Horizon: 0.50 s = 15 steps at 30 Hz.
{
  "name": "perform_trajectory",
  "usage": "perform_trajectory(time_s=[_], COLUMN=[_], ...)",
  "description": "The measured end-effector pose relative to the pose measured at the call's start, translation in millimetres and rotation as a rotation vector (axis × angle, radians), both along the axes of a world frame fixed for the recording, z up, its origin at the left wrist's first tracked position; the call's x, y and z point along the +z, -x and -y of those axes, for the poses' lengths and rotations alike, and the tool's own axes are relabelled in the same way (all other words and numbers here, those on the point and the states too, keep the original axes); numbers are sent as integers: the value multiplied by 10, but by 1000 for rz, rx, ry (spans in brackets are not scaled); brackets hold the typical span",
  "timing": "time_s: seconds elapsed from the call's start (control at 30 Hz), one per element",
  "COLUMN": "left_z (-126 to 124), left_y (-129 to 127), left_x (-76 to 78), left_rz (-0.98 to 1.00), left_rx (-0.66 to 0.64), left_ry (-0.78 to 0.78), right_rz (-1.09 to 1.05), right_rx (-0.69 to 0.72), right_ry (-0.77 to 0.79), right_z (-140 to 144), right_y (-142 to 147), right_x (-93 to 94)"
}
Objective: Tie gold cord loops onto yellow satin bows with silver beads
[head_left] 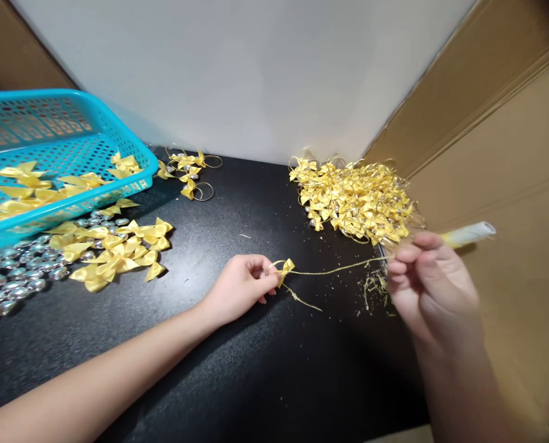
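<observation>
Between the thumb and fingers of my left hand (244, 286) is a small yellow ribbon bow (286, 269) with a thin gold ring of cord beside it. A gold cord (334, 269) runs from the bow, nearly straight, to my right hand (433, 289), whose fingertips pinch it. A loose cord tail (306, 301) hangs from the bow toward the table. Just behind my right hand, a pale roll or tube (472, 235) with some yellow on it sticks out to the right.
A turquoise basket (131, 132) with yellow bows stands at left. Nearby lie loose bows (112, 255) and silvery beads (16, 277). Several looped bows (191, 175) lie at the back, and a large heap (357, 200) at right. Cord scraps (375, 289) litter the black table (237, 375); cardboard (509, 154) borders it.
</observation>
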<state>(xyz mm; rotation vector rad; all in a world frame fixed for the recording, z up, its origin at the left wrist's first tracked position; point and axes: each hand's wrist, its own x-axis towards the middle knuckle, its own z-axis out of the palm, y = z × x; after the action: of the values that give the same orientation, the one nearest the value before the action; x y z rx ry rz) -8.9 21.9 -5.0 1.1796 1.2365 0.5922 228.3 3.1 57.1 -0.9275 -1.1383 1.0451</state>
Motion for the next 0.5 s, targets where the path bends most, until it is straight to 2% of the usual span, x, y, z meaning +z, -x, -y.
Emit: perform_trajectory(time_s=[0.27,0.4,0.5], left_z=[10,11,1], left_y=[-2,-8,5], left_x=[26,39,23], left_rz=[-54,-63,-12], left_rx=[-7,-12,27], left_ry=[5,4,15], right_rz=[-39,-170,-338], right_rx=[-16,-32,49], right_ry=[-70,-67,30], right_z=[-24,-42,-49], right_y=[-134,-97,29], right_x=[49,98,32])
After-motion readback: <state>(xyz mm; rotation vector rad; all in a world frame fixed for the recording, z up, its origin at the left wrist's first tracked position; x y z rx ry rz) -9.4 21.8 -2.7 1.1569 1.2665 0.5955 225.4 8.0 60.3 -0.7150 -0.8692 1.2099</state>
